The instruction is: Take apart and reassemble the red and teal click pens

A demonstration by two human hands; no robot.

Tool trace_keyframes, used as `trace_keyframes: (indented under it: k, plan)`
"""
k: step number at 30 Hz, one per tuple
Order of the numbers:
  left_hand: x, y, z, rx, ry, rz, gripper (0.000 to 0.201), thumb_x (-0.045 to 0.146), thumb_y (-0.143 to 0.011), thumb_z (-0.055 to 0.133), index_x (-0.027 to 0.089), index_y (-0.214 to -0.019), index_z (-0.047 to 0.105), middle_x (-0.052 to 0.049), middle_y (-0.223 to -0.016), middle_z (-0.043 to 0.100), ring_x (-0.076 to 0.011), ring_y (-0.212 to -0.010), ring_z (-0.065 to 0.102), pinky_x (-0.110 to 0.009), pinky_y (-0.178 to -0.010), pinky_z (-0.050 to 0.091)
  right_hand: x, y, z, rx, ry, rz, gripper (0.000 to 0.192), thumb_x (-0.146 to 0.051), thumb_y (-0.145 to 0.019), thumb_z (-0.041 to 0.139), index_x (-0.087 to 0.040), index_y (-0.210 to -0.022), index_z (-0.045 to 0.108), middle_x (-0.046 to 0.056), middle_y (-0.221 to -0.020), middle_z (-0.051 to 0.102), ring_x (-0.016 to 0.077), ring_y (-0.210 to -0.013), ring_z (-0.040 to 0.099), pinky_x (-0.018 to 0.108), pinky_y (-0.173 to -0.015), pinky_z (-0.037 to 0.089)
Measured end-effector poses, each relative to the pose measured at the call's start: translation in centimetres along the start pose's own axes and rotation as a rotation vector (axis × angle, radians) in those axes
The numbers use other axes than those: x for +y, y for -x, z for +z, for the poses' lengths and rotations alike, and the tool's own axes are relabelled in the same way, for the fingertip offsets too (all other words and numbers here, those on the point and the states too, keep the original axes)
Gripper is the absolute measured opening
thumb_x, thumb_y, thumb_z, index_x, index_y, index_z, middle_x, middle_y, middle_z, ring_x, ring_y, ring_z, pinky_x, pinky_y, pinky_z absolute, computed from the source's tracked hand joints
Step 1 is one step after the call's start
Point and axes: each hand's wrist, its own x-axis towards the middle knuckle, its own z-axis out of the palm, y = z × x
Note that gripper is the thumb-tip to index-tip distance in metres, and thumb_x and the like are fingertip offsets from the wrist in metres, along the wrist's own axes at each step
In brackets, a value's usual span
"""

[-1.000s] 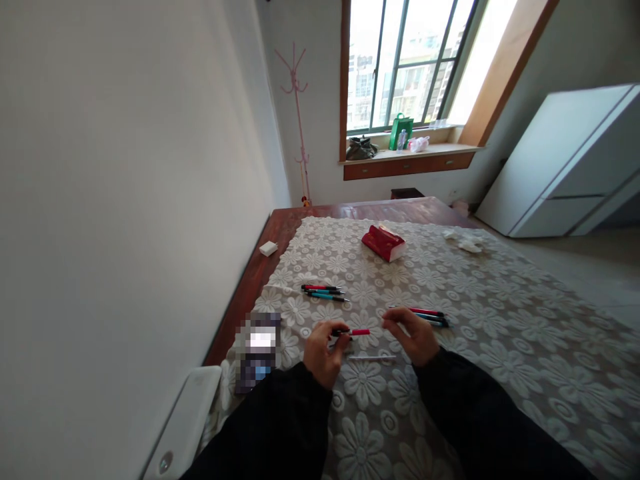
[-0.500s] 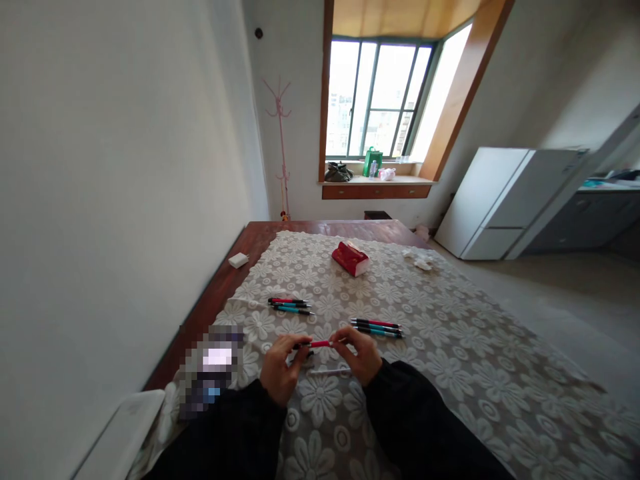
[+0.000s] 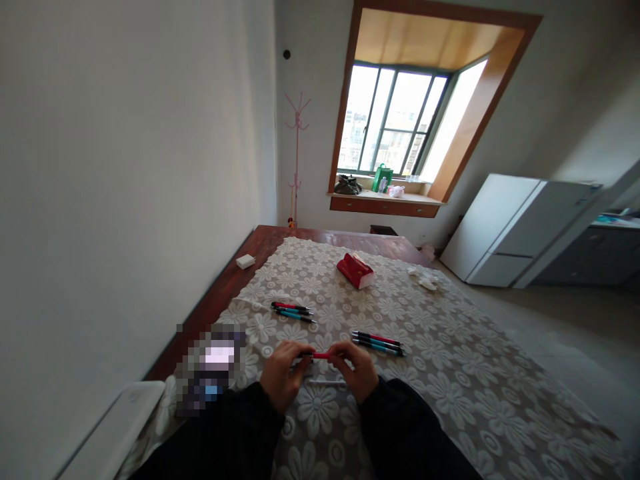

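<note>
A large table of dark red wood stands against the left wall, most of its top covered by a lace cloth with a flower pattern. Beyond its far right corner stands a white cabinet, well apart from the work. A pink coat stand occupies the far corner beside the window.

On the window sill stand a dark bag and a green bag; their contents cannot be made out. A red packet lies on the cloth at mid-table, white at its open end. A small white block rests on bare wood near the left edge.

Two groups of pens lie on the cloth: the left group and the right group, well apart from each other.

The left hand and the right hand are both closed by the fingertips on a red pen, held level between them just above the cloth. A thin white rod lies on the cloth directly beneath the hands.
</note>
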Motion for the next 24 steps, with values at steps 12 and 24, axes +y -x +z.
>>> trace_keyframes:
  k: [12,24]
  plan:
    - [-0.31,0.08,-0.08,0.038,-0.012,0.003,0.018,0.026,-0.088,0.054,0.024,-0.099,0.068,-0.006,-0.096,0.071,-0.0218,-0.089,0.065,-0.033,-0.074,0.053,-0.18,-0.28,-0.19,0.028,-0.089,-0.028,0.017,-0.035,-0.089,0.057,-0.019,-0.084,0.062,0.004,-0.077,0.064,0.0150,-0.067,0.063,0.027,-0.060,0.054]
    - [-0.40,0.16,0.05,0.035,0.019,0.018,0.018,0.021,-0.088,0.054,0.025,-0.100,0.067,-0.004,-0.097,0.070,-0.0195,-0.091,0.063,-0.031,-0.078,0.050,-0.04,0.13,-0.59,0.019,0.179,-0.088,0.014,-0.028,-0.088,0.059,-0.022,-0.100,0.063,0.001,-0.072,0.066,0.0156,-0.065,0.064,0.027,-0.065,0.052]
